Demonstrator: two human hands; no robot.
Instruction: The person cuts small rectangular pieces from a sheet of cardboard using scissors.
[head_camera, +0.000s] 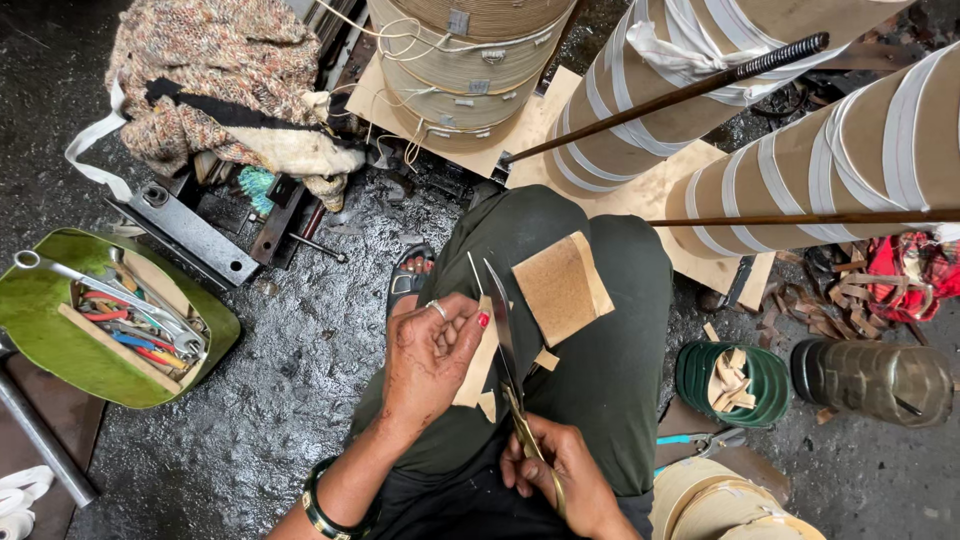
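My left hand (435, 355) pinches a strip of tan pressboard (478, 372) over my lap, with a ring on one finger and a bangle on the wrist. My right hand (560, 475) grips the brass handles of a pair of scissors (503, 320), whose long blades point up along the strip's edge. A square of tan pressboard (560, 285) rests on my knee, just right of the blades. Small offcuts lie on my dark green trousers.
Three large paper-wrapped coils (700, 90) with white tape stand on plywood ahead, and two dark rods (670, 100) cross them. A green tub of tools (60, 340) sits left, a knitted cloth (220, 70) behind it. A green bowl of offcuts (735, 380) and a dark jar (875, 380) lie right.
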